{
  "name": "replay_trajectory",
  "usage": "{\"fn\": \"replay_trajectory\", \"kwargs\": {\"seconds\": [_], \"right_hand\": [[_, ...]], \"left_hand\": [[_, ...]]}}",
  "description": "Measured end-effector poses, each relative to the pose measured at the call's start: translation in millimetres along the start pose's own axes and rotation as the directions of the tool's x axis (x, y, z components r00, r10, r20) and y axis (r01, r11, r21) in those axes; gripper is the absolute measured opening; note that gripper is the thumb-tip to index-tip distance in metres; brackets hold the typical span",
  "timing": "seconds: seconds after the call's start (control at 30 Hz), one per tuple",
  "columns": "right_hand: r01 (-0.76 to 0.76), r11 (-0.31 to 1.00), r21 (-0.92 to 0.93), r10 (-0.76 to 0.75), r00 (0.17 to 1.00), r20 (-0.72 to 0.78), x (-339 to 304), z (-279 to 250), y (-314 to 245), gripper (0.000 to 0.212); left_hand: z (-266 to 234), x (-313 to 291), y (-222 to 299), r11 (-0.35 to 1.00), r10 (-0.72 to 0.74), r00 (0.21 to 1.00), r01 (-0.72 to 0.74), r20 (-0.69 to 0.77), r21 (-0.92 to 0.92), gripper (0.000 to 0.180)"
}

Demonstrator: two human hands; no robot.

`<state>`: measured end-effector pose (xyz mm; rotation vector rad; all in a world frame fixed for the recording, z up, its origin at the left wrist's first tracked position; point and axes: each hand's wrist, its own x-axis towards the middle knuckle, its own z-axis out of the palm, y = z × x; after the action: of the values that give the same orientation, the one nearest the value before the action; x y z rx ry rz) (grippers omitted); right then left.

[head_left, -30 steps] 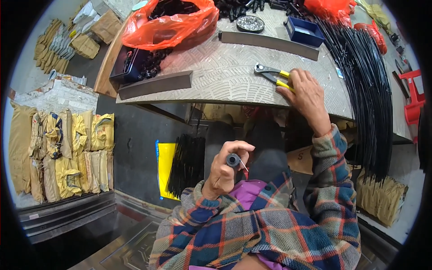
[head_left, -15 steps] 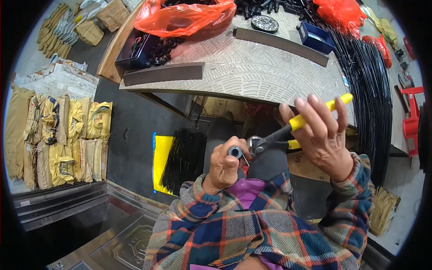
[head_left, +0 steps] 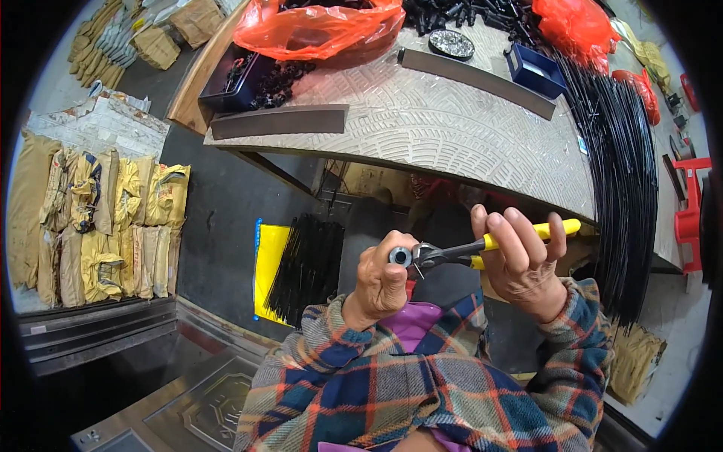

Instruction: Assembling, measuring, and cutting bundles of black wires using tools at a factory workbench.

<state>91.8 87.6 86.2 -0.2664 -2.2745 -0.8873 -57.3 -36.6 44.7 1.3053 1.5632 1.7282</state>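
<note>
My left hand is closed round a dark tube-shaped part, whose ring-like end with a dark hole faces up. My right hand grips pliers with yellow handles and dark metal arms; the fingers wrap loosely over the upper handle. The jaws lie right beside the tube's end, close to my left fingers. A short thin wire or pin sticks out below the jaws; whether they grip it I cannot tell. Both hands are above my lap, in front of the table's near edge.
On the table lie two dark flat bars, a round tin, blue bins, red plastic bags and small black parts. Long black rods hang over its right side. More black rods stand beside a yellow sheet.
The pliers have come down and swung flatter, their jaws now against the tube's end. My right hand has lowered and shifted a little left; my left hand stays nearly in place.
</note>
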Motion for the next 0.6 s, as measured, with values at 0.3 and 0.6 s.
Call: {"fn": "replay_trajectory", "kwargs": {"seconds": [0.3,0.6], "right_hand": [[-0.497,0.353,0.793,-0.597,0.533,0.600,17.5,-33.3,61.3,0.032],[-0.341,0.315,0.886,-0.427,0.782,0.454,-8.4,-30.7,59.0,0.052]], "left_hand": [[-17.1,-9.2,-7.0,0.954,0.087,0.900,0.047,0.426,-0.296,0.075],[-13.2,-9.0,-11.2,0.960,0.238,0.822,-0.118,0.518,-0.255,0.060]]}}
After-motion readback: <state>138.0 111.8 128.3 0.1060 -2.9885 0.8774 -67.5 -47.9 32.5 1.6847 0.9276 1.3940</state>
